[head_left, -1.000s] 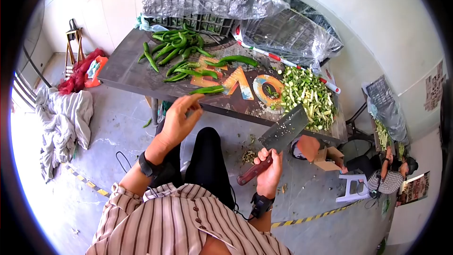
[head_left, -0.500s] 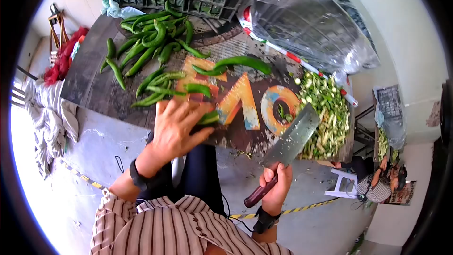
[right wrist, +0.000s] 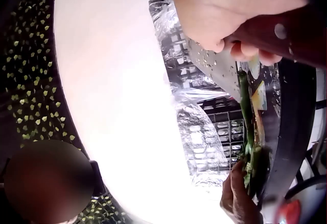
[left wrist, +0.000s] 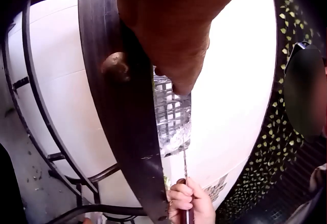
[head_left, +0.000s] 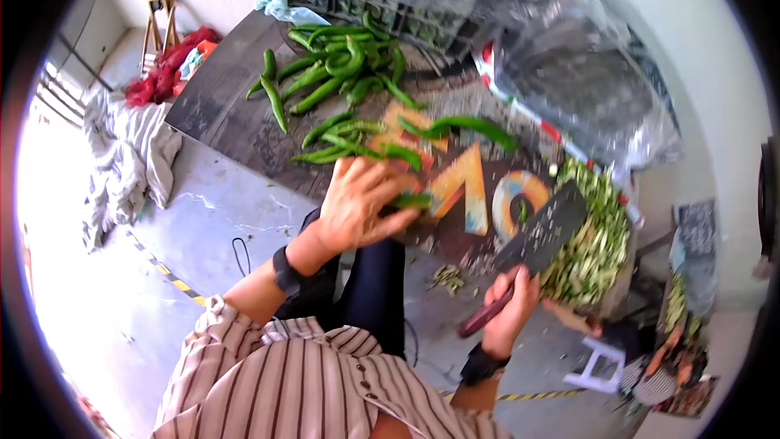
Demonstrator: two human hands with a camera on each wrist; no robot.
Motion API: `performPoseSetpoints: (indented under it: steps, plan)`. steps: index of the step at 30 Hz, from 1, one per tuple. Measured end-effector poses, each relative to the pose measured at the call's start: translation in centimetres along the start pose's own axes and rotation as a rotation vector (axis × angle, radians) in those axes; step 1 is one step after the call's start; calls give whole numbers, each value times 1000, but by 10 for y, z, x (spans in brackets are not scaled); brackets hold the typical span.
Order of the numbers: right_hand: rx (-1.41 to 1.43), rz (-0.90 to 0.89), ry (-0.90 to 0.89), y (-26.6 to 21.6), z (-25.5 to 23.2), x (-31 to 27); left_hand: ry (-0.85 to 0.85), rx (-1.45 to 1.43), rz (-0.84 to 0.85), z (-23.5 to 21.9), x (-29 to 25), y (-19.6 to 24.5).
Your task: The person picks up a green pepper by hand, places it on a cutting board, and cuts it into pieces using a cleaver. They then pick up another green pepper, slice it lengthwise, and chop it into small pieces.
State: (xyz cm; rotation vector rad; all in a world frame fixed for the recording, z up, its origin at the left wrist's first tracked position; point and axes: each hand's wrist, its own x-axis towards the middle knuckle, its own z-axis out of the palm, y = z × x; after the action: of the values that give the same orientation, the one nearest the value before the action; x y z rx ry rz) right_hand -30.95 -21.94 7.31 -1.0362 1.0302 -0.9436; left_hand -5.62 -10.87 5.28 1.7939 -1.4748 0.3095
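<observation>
My right hand [head_left: 515,309] grips the dark red handle of a cleaver [head_left: 544,228], its broad blade speckled with bits over the table's right part. Beside the blade lies a heap of chopped green peppers [head_left: 597,236]. At the table's front edge my left hand [head_left: 357,199] reaches over green peppers [head_left: 410,200], fingers curled down on the far side and thumb on the near side. In the right wrist view, the left hand's fingers [right wrist: 237,193] are against these peppers. Just beyond, several loose peppers [head_left: 341,138] lie near a larger pile of whole green peppers [head_left: 345,61].
The dark table [head_left: 219,106] bears painted orange letters [head_left: 463,187]. Behind stand black crates under clear plastic [head_left: 569,73], with a red-and-white pole [head_left: 552,130] in front. A white stool [head_left: 597,364] and a seated person [head_left: 654,378] are at the right.
My left hand has come down from above the table's edge onto the peppers there, and its fingers have curled. The cleaver stays in my right hand beside the chopped heap. The head view has shifted.
</observation>
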Motion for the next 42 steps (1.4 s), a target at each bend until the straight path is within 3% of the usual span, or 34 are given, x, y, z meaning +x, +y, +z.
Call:
performPoseSetpoints:
  steps: [7,12,16,24,30,42]
  plan:
    - [143,-172,-105,19,-4,6,38,51,37,3,-2,1]
    - [55,-136,-146,16,-2,7,135,55,95,10,-5,-3]
    - [45,-182,-183,18,-4,9,122,77,10,11,-6,-1]
    - [82,-183,-144,22,-2,9,50,99,8,13,-8,-5]
    - [76,-93,-123,17,-2,5,49,96,12,8,-6,0]
    - [86,-102,-112,25,-4,9,76,60,-2,8,-4,0]
